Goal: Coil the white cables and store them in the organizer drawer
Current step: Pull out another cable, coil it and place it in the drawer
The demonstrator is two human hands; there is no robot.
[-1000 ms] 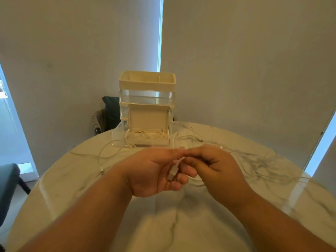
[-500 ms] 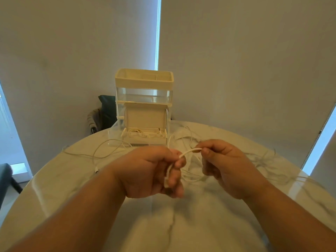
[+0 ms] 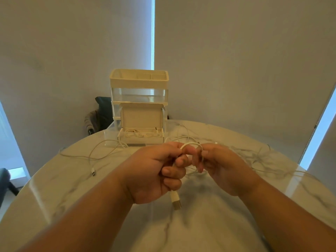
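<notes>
Gripping one white cable above the table with two hands: left hand fisted round the plug end, right hand pinching its loop. Beyond, one organizer, one open drawer holding coiled cables.

Glossy marble table; clear-and-cream plastic organizer.

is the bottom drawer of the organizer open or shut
Open: the clear bottom drawer juts out ahead of the organizer, and a white box holding cables sits in it, lid raised.
</notes>
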